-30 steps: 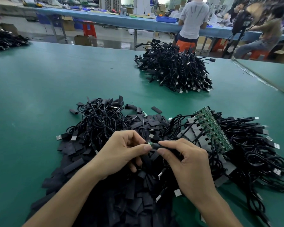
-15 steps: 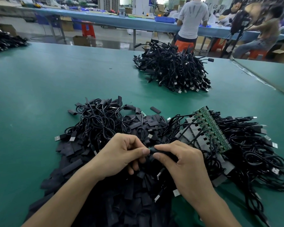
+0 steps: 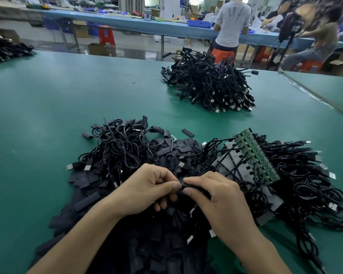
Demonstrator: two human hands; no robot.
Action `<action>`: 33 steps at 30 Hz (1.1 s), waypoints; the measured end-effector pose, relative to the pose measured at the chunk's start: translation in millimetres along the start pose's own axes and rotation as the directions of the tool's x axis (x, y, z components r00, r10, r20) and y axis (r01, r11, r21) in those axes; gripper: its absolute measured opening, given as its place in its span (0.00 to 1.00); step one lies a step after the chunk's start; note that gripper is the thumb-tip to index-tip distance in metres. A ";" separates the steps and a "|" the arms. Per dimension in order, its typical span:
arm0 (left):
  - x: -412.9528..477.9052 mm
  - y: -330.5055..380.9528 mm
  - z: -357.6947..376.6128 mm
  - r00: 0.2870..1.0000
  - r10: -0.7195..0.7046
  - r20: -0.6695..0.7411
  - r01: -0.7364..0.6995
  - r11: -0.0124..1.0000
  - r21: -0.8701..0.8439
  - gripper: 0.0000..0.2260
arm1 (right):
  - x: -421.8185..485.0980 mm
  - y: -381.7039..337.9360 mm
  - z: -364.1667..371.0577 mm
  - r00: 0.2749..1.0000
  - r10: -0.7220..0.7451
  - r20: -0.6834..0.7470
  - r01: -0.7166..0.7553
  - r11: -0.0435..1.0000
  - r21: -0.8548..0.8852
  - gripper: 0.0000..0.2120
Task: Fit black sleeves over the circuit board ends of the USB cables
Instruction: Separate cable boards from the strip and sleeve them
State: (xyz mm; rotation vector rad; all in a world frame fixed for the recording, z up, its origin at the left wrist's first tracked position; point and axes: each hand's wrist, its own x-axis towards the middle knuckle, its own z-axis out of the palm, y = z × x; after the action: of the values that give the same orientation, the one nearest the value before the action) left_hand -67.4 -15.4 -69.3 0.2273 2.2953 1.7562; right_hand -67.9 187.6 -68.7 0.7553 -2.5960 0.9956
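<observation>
A black sleeve (image 3: 192,187) is held just above the near heap, low in the middle of the view, and is pinched from both sides. The left hand (image 3: 147,187) nips its left end between thumb and forefinger, with the other fingers curled beneath. The right hand (image 3: 224,198) clamps the rest of it between thumb and forefinger. The two thumbs almost meet. Whether a board sits inside the sleeve cannot be told.

Under the hands lies a heap of loose flat sleeves (image 3: 83,202). Behind the left hand is a tangle of USB cables (image 3: 123,149), with metal plugs showing at its left edge. Right of the right hand, a row of green circuit boards (image 3: 255,155) runs diagonally, each with a black cable attached; any print on them is too small to read. More cables (image 3: 309,186) sprawl beyond the row.

All this rests on a green bench (image 3: 48,107). Well apart, farther back, sits a second cable pile (image 3: 210,86), and a third (image 3: 6,50) sits at the far left edge. Behind are a blue bench (image 3: 127,22) carrying a blue tray (image 3: 199,23), a red stool (image 3: 106,35), and a person in a grey T-shirt (image 3: 232,20) with their back turned.
</observation>
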 end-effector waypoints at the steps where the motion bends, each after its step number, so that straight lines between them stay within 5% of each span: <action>1: -0.3 -0.1 -0.9 1.000 -0.002 0.012 0.002 1.000 -0.004 0.05 | -0.1 0.2 0.5 1.000 0.001 -0.007 -0.001 1.000 0.005 0.11; 7: -1.2 1.4 -0.3 1.000 -0.008 0.009 0.008 1.000 -0.018 0.05 | -0.7 -0.8 3.9 0.982 0.100 -0.162 -0.078 0.987 0.141 0.18; 11: -1.4 3.8 1.4 0.999 -0.020 -0.044 0.019 1.000 -0.024 0.07 | 0.7 -2.1 5.5 0.939 0.174 -0.295 -0.094 0.959 0.266 0.11; 22: -0.3 4.0 3.2 0.993 -0.072 -0.090 0.061 0.992 -0.114 0.06 | 0.4 -7.9 15.3 0.949 0.031 -0.314 -0.011 0.998 0.065 0.16; 29: -0.8 4.2 2.0 0.996 -0.062 -0.063 0.053 0.990 -0.132 0.04 | 0.7 -8.1 10.9 0.937 0.121 -0.328 -0.036 0.966 0.254 0.09; 33: -4.2 14.8 0.5 0.991 0.061 -0.117 -0.075 0.991 -0.111 0.08 | 1.5 -12.5 4.4 0.916 0.193 -0.353 -0.033 0.909 0.414 0.03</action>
State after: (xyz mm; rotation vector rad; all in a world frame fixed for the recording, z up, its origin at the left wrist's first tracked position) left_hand -63.6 -12.2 -54.8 0.1911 2.2784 1.9763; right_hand -62.5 176.1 -64.6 0.4276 -2.1355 1.5690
